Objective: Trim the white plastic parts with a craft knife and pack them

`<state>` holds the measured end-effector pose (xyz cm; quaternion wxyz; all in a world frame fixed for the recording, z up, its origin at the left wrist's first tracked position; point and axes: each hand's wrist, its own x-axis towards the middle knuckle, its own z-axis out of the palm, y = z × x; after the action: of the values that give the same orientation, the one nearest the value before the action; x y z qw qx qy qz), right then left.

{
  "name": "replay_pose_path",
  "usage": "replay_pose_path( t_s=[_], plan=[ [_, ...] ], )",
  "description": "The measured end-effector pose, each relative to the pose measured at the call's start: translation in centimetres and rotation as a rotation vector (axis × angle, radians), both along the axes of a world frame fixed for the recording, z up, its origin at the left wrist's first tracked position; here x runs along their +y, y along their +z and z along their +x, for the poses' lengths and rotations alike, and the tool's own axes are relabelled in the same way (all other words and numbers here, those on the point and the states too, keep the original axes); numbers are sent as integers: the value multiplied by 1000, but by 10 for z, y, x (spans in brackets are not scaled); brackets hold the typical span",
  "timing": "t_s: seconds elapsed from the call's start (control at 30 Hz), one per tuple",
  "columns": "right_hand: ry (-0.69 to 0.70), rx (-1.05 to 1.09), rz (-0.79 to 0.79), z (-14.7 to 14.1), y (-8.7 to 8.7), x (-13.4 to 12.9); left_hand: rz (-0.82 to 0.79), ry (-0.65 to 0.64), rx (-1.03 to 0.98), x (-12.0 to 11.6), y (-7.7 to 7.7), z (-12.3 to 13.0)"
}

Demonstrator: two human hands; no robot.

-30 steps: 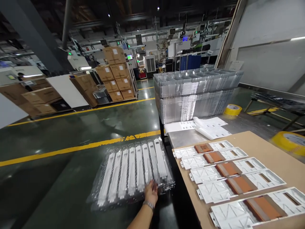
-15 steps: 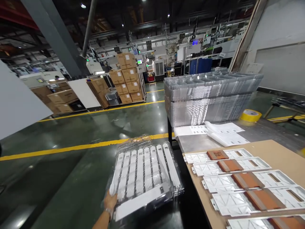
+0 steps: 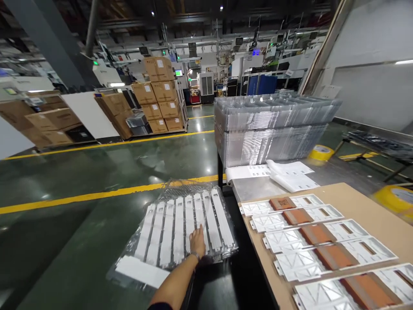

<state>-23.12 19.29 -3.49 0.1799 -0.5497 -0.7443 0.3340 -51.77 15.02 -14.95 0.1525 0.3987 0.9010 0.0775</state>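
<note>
My left hand (image 3: 197,243) lies over the right part of a clear plastic tray (image 3: 112,275), its fingertips on or just above the white strips (image 3: 178,228). Its fingers look slightly spread, with no object visible in them. Seven or more strips stand side by side, and one strip (image 3: 140,270) lies crosswise at the front left. Crinkled clear film (image 3: 180,185) shows at the tray's back edge. My right hand is not in view.
To the right, a brown board (image 3: 342,193) bears several white ribbed panels (image 3: 274,239) with orange blocks. Behind are stacked clear trays (image 3: 271,142), white paper sheets (image 3: 293,176) and yellow tape (image 3: 321,152). Cartons (image 3: 161,94) stand beyond the floor line.
My left hand has moved from the tray's left edge to the right, over the strips. The crosswise strip and the tray's front now sit farther left. The view has shifted.
</note>
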Motion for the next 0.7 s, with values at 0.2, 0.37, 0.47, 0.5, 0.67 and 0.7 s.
replay_pose_path(
  t_s=[0.2, 0.37, 0.47, 0.5, 0.67, 0.7],
  plan=[
    [75, 110, 72, -72, 22, 82, 29, -220, 44, -49, -5, -5],
    [103, 132, 102, -84, 30, 100, 58, -307, 35, -85, -5, -24],
    [84, 121, 101, -78, 27, 94, 66, -348, 29, -97, -4, -37],
    [73, 114, 96, -73, 24, 88, 62, -352, 29, -101, -5, -40],
    [-37, 47, 34, -15, 4, 23, 20, -356, 26, -118, -14, -44],
    [-68, 25, 16, 3, 0, 3, 14, -358, 28, -122, -16, -44]
  ],
)
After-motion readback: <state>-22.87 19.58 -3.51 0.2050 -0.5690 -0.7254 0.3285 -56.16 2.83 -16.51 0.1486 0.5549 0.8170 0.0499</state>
